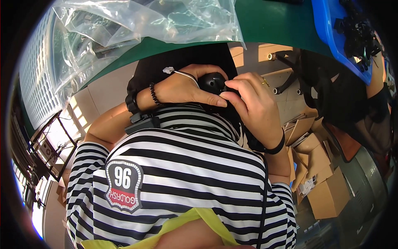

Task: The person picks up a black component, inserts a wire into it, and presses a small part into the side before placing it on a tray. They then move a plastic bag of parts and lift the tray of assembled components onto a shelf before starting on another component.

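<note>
My left hand (pixel 178 88) is closed round a small rounded black plastic housing (pixel 210 84), held over my lap just below the table edge. A thin white cable (pixel 186 75) runs from it over the back of that hand and ends in a white connector (pixel 168 70). With thumb and forefinger pinched together, my right hand (pixel 253 101) meets the right side of the housing. Whatever lies between those fingertips is too small and dark to make out.
Clear plastic bags (pixel 178 20) lie on the green table (pixel 273 25) ahead. A blue bin (pixel 325 27) at far right holds several small black parts (pixel 358 35). Cardboard boxes (pixel 327 193) and a wheeled chair base (pixel 288 68) are at right, beside another person's arm (pixel 376 74).
</note>
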The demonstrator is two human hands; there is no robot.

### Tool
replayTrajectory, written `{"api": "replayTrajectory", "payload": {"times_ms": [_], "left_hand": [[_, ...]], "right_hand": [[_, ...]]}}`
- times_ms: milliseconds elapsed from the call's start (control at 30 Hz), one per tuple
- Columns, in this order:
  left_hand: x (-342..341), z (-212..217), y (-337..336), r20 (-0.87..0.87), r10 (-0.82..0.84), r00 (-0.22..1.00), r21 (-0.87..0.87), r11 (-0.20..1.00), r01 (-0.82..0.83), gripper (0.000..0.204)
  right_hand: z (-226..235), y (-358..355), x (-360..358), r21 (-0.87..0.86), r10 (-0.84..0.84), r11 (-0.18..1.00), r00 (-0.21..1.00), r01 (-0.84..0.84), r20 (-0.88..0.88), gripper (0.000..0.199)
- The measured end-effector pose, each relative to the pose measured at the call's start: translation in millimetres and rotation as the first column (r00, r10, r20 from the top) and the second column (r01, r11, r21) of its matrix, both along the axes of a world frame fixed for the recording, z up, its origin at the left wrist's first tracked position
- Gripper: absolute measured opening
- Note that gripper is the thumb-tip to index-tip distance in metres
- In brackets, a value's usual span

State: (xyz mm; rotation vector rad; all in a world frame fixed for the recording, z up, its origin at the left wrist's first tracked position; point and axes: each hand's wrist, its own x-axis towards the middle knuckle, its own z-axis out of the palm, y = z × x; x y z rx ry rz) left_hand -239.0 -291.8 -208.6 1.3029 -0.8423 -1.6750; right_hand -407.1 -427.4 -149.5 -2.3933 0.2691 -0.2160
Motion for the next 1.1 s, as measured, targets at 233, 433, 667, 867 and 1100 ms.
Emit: {"api": "replayTrajectory", "payload": {"times_ms": [233, 433, 667, 867, 1100], "left_hand": [[-2, 5, -12, 0.048, 0.056, 0.997, -0.065, 0.996, -0.053, 0.053], [-4, 22, -25, 0.245, 0.027, 0.969, -0.178, 0.984, 0.017, 0.051], [-13, -19, 0, 0.195, 0.154, 0.969, -0.150, 0.981, -0.126, 0.057], [-9, -23, 5, 0.152, 0.163, 0.975, -0.135, 0.981, -0.143, 0.056], [-4, -19, -5, 0.170, 0.033, 0.985, -0.098, 0.995, -0.016, 0.053]], "right_hand": [[5, -9, 3, -0.142, -0.015, 0.990, 0.995, 0.002, -0.094, 0.021], [-7, -19, -3, -0.230, -0.008, 0.973, 0.998, 0.021, 0.058, 0.029], [-30, 10, -1, -0.382, -0.216, 0.876, 0.948, 0.294, 0.235, 0.027], [-17, 12, -9, -0.166, -0.132, 0.974, 0.979, 0.157, 0.155, 0.022], [-17, -2, -26, -0.087, 0.023, 0.996, 0.998, -0.018, 0.057, 0.026]]}}
